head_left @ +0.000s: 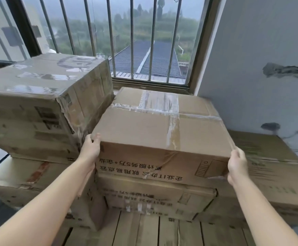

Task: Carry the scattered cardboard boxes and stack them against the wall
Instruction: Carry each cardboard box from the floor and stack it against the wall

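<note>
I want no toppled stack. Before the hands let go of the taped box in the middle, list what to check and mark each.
1. Left hand grips the near-left corner of the taped box: ok.
2. Right hand grips the near-right corner: ok.
3. Taped box lies on the box below: cannot tell.
4. Its front overhangs the box below: not ok.
5. Tall stack on the left leans: cannot tell.
6. Window behind, barred: ok.

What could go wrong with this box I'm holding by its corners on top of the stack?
1. The left hand and right hand hold only the near corners of the taped box, so it might slip or tilt.
2. It sits tight beside the dented box on the left; sliding could snag that torn corner.
3. The box beneath looks slightly offset, so the stack may lean.
</note>
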`<state>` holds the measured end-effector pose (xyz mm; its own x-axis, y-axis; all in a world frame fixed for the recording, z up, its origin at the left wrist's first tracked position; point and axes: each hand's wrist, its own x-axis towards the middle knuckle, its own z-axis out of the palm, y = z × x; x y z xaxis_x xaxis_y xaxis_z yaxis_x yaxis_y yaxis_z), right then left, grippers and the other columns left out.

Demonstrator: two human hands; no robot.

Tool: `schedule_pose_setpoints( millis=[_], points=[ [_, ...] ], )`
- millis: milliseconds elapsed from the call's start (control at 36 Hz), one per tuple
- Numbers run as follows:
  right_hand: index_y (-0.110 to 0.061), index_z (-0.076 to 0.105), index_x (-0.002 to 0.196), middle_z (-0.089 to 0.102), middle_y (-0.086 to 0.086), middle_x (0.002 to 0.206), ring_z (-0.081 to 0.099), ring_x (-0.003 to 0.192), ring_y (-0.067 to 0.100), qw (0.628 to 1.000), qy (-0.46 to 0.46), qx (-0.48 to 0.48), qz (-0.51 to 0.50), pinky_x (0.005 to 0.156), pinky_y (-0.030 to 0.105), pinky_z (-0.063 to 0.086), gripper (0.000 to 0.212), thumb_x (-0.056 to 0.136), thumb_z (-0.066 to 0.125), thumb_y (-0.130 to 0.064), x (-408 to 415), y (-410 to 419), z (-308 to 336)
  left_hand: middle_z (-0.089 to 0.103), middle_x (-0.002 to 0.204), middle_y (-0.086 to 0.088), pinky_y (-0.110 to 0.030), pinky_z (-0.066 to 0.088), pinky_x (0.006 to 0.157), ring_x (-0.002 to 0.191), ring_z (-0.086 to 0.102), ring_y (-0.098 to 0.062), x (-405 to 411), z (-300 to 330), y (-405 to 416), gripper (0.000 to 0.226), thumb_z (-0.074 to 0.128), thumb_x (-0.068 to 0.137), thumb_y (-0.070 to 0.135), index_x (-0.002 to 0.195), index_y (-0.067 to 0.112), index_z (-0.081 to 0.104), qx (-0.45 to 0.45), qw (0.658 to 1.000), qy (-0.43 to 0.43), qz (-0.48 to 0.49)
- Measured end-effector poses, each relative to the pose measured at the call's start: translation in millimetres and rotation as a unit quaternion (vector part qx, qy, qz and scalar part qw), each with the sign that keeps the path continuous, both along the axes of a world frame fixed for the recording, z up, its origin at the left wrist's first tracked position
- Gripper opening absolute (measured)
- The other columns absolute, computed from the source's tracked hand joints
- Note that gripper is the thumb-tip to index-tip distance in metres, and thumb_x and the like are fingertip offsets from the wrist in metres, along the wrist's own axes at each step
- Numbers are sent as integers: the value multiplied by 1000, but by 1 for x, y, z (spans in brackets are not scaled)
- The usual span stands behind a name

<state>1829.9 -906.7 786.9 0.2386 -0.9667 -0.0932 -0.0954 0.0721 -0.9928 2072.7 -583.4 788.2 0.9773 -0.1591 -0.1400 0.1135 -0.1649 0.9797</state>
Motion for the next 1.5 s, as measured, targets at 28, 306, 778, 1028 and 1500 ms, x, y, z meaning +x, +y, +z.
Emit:
schedule_pose_setpoints(
  millis=[28, 306, 778, 1028, 1500],
  points=[
    [-13, 42, 140, 47, 14, 139, 44, 126, 28, 1000, 3, 0, -7, 98, 30, 34, 41, 101, 28, -16, 1, -1, -1, 45, 125, -1, -45, 40, 102, 115, 46, -22, 2, -1, -1, 43, 35, 102, 38, 137, 13, 38, 4, 1000, -2, -1],
    [-15, 44, 139, 49, 10, 137, 45, 113, 17, 1000, -12, 4, -4, 96, 26, 34, 42, 100, 29, -16, -2, 1, -5, 52, 119, -3, -43, 44, 87, 105, 50, -23, 9, -11, 9, 27, 35, 102, 39, 120, 22, 46, 16, 1000, -17, 4],
    [-16, 40, 141, 47, 9, 138, 44, 115, 17, 1000, 7, 6, 26, 98, 29, 33, 42, 102, 27, -18, -10, 9, -8, 49, 125, -6, -54, 45, 94, 113, 50, -31, 6, -2, 8, 36, 32, 103, 37, 132, 19, 42, 18, 999, 31, 36],
    [-22, 21, 151, 30, 7, 154, 29, 139, 26, 968, 170, -118, 138, 109, 42, 26, 54, 101, 38, -34, -48, 25, 15, 29, 151, -9, -34, 27, 102, 137, 30, -25, -38, 18, 21, 57, 48, 97, 24, 149, 20, 24, 140, 979, -147, 0],
    [-60, 25, 129, 33, -30, 143, 31, 131, -15, 971, 91, -165, 148, 102, 25, 34, 54, 81, 45, -49, -129, 238, 15, 55, 132, 22, -14, 39, 102, 126, 48, -1, -128, 13, 99, 46, 50, 89, 25, 131, 45, 45, -44, 922, -220, -317]
  ],
)
